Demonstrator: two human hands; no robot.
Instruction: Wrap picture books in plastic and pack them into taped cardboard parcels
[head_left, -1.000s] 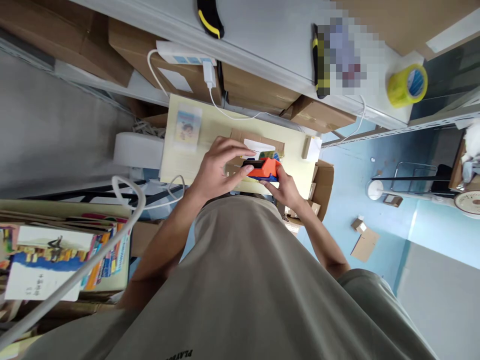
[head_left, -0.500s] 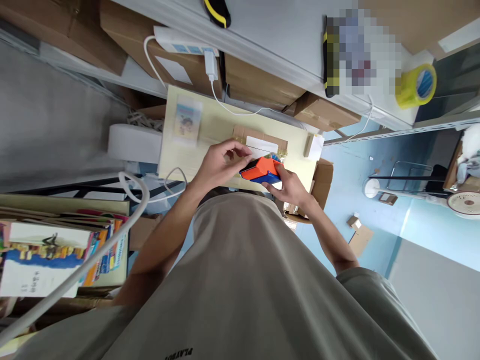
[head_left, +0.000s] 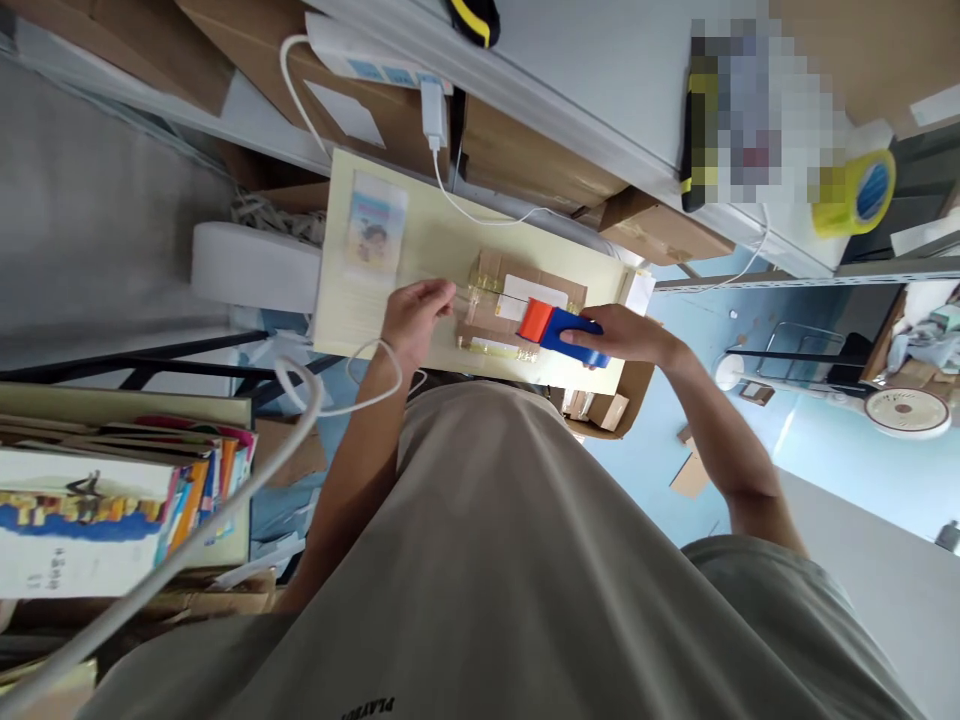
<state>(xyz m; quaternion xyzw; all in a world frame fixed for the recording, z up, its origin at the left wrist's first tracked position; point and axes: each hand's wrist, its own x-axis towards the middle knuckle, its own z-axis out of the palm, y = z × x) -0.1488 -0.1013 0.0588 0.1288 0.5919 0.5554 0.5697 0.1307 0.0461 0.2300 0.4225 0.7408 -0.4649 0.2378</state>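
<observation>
My right hand (head_left: 622, 332) is wrapped around an orange and blue tape dispenser (head_left: 535, 320), held over the right part of a pale yellow board. My left hand (head_left: 412, 320) is closed in a pinch to the left of it. A thin, see-through strip of tape, hard to make out, stretches from the dispenser to those fingers. Beneath the strip lies a flat cardboard package (head_left: 491, 270) with a white label (head_left: 544, 291) and shiny tape at its edges. The dispenser covers part of the package's right side.
The pale board (head_left: 442, 235) carries a picture booklet (head_left: 376, 232) at its left and a small white box (head_left: 637, 290) at its right. Behind are cardboard boxes, a power strip (head_left: 367, 58) and a yellow tape roll (head_left: 855, 193). A white cable (head_left: 217, 480) crosses the left foreground.
My hands have moved apart: the left to the left, the right to the right with the tape dispenser. The dispenser has turned, and tape now spans the gap over the package.
</observation>
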